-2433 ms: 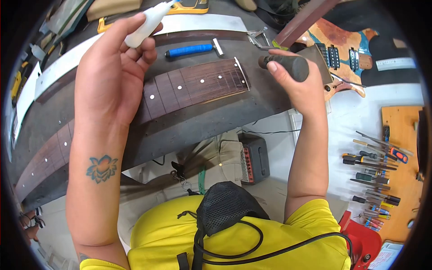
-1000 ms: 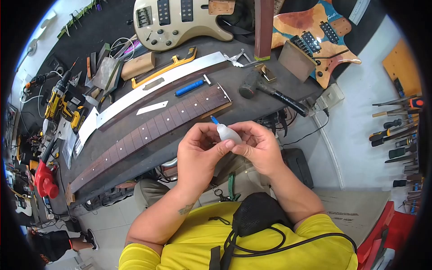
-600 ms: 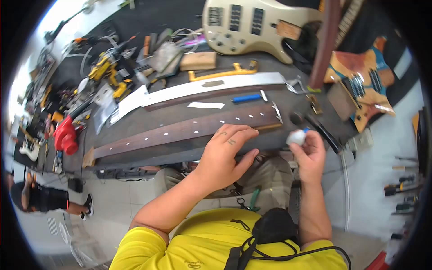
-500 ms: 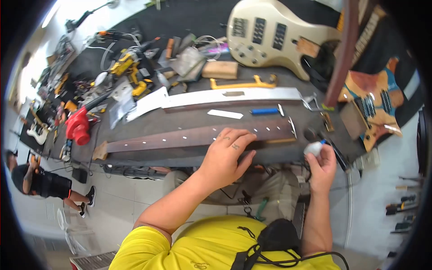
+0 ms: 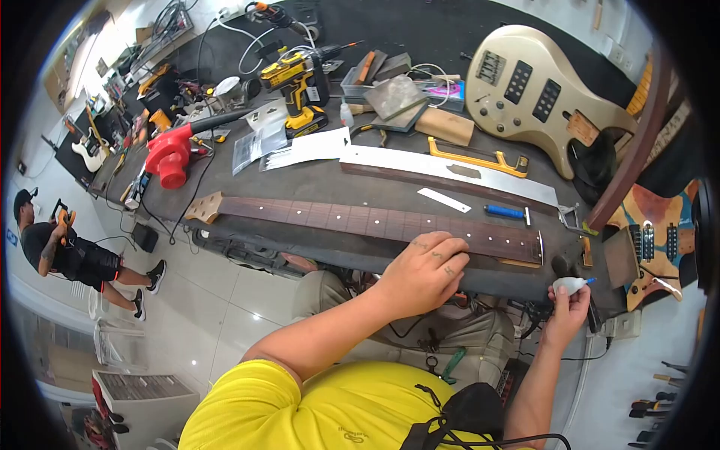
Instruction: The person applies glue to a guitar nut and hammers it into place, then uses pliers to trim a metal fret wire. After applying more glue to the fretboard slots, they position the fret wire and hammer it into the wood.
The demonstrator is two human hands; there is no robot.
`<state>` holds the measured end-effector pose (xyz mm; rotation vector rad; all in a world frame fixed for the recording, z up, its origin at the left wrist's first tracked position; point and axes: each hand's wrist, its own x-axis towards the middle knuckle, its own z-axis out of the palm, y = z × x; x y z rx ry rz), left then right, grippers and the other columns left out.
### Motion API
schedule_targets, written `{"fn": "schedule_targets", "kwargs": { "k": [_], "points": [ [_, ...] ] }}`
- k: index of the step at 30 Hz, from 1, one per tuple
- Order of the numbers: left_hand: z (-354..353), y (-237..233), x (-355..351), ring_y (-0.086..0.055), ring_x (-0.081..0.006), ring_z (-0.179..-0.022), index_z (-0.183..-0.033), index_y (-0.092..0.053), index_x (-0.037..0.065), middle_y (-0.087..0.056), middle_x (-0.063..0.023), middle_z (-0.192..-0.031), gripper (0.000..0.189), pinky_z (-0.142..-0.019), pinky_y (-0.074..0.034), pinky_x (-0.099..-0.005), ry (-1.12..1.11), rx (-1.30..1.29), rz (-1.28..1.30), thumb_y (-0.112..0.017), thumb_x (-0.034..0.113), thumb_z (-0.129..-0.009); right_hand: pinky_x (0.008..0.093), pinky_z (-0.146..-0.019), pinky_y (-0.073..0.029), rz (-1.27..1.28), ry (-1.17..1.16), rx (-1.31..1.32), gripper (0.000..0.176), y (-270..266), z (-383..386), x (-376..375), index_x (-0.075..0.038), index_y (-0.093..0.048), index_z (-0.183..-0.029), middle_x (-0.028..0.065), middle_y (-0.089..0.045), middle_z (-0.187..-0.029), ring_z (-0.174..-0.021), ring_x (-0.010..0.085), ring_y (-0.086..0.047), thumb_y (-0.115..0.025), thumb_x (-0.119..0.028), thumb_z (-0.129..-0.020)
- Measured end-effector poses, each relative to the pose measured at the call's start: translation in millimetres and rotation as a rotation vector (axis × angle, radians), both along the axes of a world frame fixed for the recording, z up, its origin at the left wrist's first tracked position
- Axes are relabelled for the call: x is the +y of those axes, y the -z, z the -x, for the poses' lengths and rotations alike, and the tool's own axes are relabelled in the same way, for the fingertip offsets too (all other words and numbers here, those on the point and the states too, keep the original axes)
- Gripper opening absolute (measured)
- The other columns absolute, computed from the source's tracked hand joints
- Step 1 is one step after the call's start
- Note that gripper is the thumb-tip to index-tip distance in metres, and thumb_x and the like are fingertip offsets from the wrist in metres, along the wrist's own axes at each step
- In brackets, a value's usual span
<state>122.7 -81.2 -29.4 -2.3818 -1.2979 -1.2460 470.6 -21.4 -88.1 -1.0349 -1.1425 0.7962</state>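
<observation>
The guitar neck (image 5: 341,219) lies lengthwise along the near edge of the workbench (image 5: 300,180), its headstock (image 5: 205,208) toward the left end. The white dots are in; a bright strip (image 5: 539,247) crosses the wide end, while the other cross lines look thin and dark, so most seem to lack one, though fine detail is too small to judge. The left hand (image 5: 429,274) is loosely curled at the neck's near side; whether it presses cannot be told. Near the front right corner, the right hand (image 5: 568,319) pinches a squeeze bottle (image 5: 568,285), clear of the neck. Just beside it lies a hammer (image 5: 562,265), partly hidden. Beyond the neck, a blue-handled tool (image 5: 504,211) and white strip (image 5: 444,200) sit close, before a yellow saw (image 5: 480,157). Nothing visible stands between bottle and wide end.
</observation>
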Motion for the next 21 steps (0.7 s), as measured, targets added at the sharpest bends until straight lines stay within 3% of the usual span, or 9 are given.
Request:
{"fn": "schedule_targets", "kwargs": {
  "k": [11,19,21],
  "points": [
    [1.4,5.1,-1.9,-0.063,-0.0336,-0.122,-0.103,-0.071,0.002,-0.066,-0.0123,-0.127,0.027,-0.104,-0.053,-0.0464,0.008,0.034,-0.026,-0.080,0.012,-0.080,0.0284,-0.082,-0.056,-0.019,0.027,0.012,0.023,1.5,-0.3,2.7,-0.001,-0.058,-0.123,0.0070,-0.067,-0.107,-0.092,0.0146,-0.068,-0.070,-0.010,-0.105],
    [3.8,5.5,-1.9,-0.063,-0.0342,-0.122,-0.101,-0.071,0.001,-0.066,-0.0136,-0.129,0.025,-0.102,-0.053,-0.0481,0.025,0.017,-0.051,-0.079,0.012,-0.079,0.0266,-0.084,-0.056,-0.011,0.044,0.009,0.022,2.4,1.5,3.4,-0.002,-0.060,-0.125,0.0048,-0.068,-0.110,-0.096,0.0130,-0.068,-0.068,-0.010,-0.106],
    [2.1,5.6,-0.8,-0.063,-0.0340,-0.122,-0.101,-0.072,0.002,-0.066,-0.0132,-0.130,0.025,-0.101,-0.053,-0.0480,0.045,0.008,-0.050,-0.079,0.012,-0.079,0.0282,-0.083,-0.055,-0.031,0.037,-0.007,0.025,5.0,-1.6,4.8,-0.001,-0.058,-0.125,0.0078,-0.066,-0.112,-0.095,0.0139,-0.066,-0.069,-0.009,-0.105]
  ]
}}
